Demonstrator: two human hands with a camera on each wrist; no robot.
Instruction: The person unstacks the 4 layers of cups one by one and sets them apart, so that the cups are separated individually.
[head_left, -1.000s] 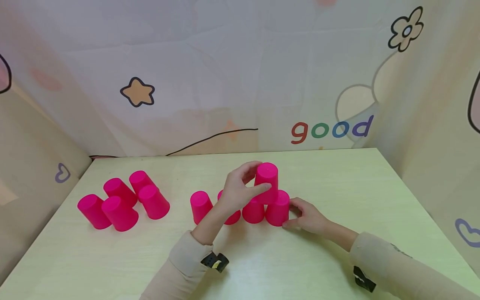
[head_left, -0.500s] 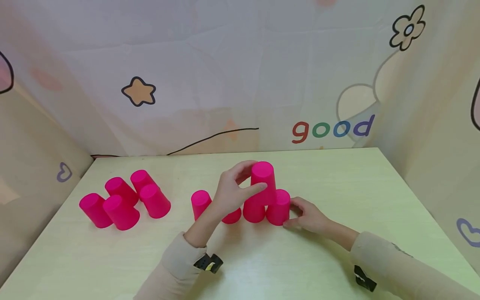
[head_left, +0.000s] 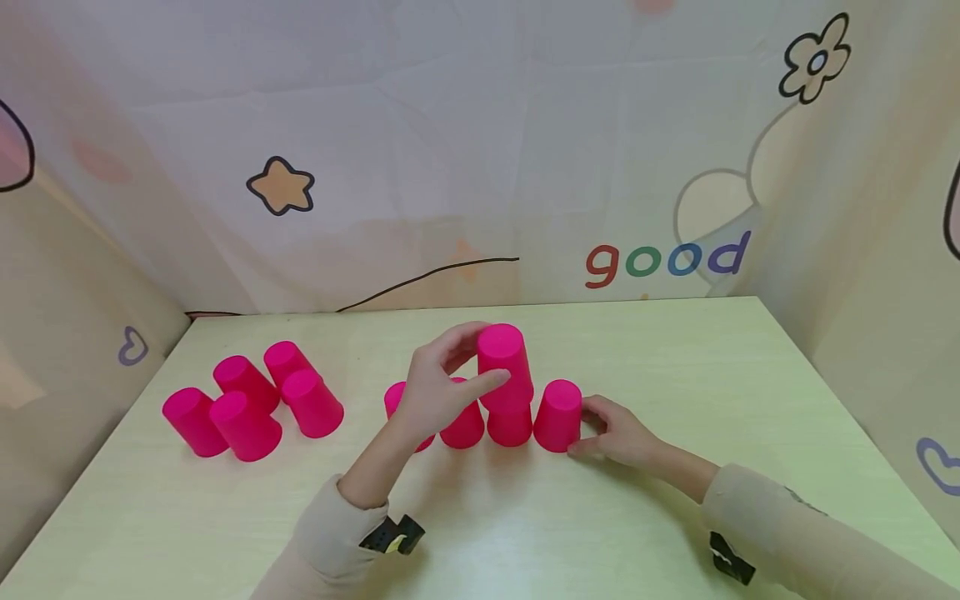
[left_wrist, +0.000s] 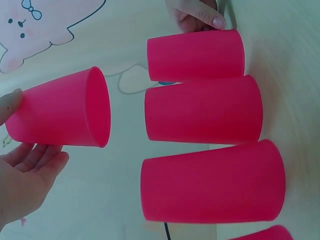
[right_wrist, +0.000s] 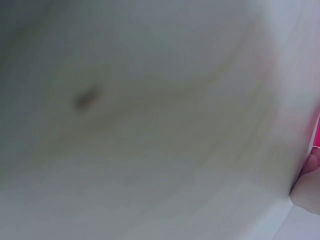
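My left hand point(head_left: 435, 392) holds an upside-down pink plastic cup point(head_left: 504, 358) by its sides, thumb in front. In the left wrist view a gap separates the rim of this held cup point(left_wrist: 55, 112) from the tops of a row of upside-down cups. Below it in the head view stands the second cup from the right point(head_left: 510, 427). My right hand point(head_left: 618, 433) curls its fingers and thumb against the side of the rightmost cup point(head_left: 558, 417). Partly behind my left hand and wrist are the leftmost cup point(head_left: 393, 400) and its neighbour point(head_left: 461, 429).
Several more upside-down pink cups point(head_left: 246, 427) stand grouped at the left of the pale wooden table point(head_left: 637, 533). A printed cloth point(head_left: 420, 167) hangs behind the table. The right wrist view is mostly a blurred pale surface.
My left hand has carried its cup leftward, from over the two rightmost cups of the row to above the second from the right. My right hand stays at the rightmost cup.
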